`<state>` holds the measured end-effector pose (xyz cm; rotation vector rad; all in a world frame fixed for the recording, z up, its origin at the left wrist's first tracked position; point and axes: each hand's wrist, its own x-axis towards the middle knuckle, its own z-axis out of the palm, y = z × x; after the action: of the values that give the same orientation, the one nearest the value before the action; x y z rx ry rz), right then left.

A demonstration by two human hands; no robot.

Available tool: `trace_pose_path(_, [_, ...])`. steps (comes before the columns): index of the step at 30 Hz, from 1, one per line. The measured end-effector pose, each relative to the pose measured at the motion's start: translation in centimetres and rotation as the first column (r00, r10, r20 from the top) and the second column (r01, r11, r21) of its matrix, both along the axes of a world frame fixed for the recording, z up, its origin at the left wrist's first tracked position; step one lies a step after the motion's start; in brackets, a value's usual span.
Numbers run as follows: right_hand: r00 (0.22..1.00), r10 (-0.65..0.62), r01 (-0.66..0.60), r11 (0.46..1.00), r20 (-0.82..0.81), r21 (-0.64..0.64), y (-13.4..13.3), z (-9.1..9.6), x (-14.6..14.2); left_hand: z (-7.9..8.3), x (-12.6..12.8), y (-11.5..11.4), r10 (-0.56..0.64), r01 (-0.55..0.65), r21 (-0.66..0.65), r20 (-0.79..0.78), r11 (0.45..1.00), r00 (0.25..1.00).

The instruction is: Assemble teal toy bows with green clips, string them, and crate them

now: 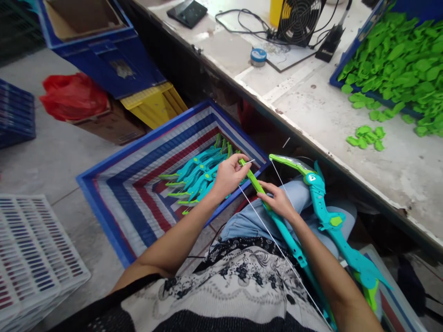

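Note:
My left hand pinches the white bowstring at the green tip of a teal toy bow. The string's short end sticks out past the thumb, and its long part runs down beside the bow. My right hand is closed round the green limb just below that tip. A second teal and green toy bow, with its string on, lies over my right leg. Left of my hands, several finished-looking toy bows lie in a row inside a striped-lined blue crate.
A worktable runs along the right, bearing a black fan, a small blue tin and a blue bin of green plastic pieces. A white slatted crate stands lower left. Blue and yellow bins stand behind.

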<state>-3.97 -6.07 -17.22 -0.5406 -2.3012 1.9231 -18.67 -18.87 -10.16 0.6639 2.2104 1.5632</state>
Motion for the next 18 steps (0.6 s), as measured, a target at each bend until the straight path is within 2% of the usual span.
trace_pose_path(2, [0.989, -0.064, 0.098, 0.96, -0.134, 0.263, 0.2, 1.7, -0.9, -0.1, 0.1, 0.1, 0.035, -0.035, -0.006, -0.013, 0.999, 0.999])
trace_pose_path(5, [0.951, -0.059, 0.194, 0.879, -0.304, 0.435, 1.0, 4.5, -3.5, -0.1, 0.2, 0.3, 0.039, -0.039, -0.005, -0.04, 0.999, 0.998])
trace_pose_path(9, [0.935, 0.063, 0.136, 0.845, -0.35, 0.517, 2.1, 7.0, -6.7, -0.1, 0.2, 0.4, 0.029, -0.029, -0.003, -0.04, 1.0, 0.999])
trace_pose_path(13, [0.917, 0.164, 0.08, 0.818, -0.363, 0.57, 1.9, 7.8, -7.6, -0.2, 0.0, 0.6, 0.02, -0.021, -0.013, -0.054, 1.0, 0.998])
trace_pose_path(15, [0.914, 0.153, 0.106, 0.803, -0.375, 0.586, 1.9, 7.9, -7.7, -0.5, 0.0, 0.9, 0.019, -0.02, -0.014, -0.067, 1.0, 0.998])
trace_pose_path(18, [0.913, 0.013, 0.248, 0.774, -0.407, 0.582, 3.8, 7.5, -8.4, -1.0, 0.3, 1.7, 0.029, -0.022, 0.054, -0.138, 0.998, 0.99])
